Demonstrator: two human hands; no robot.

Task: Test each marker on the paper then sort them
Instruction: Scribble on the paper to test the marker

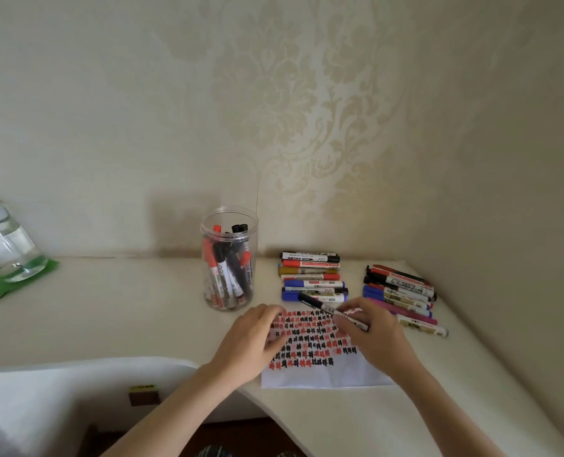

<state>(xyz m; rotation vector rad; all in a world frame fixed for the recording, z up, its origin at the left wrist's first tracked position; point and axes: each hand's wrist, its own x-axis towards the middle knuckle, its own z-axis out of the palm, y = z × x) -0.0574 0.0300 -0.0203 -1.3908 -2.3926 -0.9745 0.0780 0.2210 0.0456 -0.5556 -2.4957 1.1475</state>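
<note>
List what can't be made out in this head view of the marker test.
- Black marker: its lower end is hidden in the right hand; capped or not is unclear.
- Paper: its left edge lies under the left hand; its marks are too small to read.
- Marker labels in the clear jar and the two lying groups: too small.
- Water container: cut off by the left edge.

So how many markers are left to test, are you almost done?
Partly. Done: two sorted piles lie behind the paper, whose top is full of red and black marks. In hand: the right hand holds a black marker; the left hand rests on the paper. Left: several markers stand in the clear jar.
</note>
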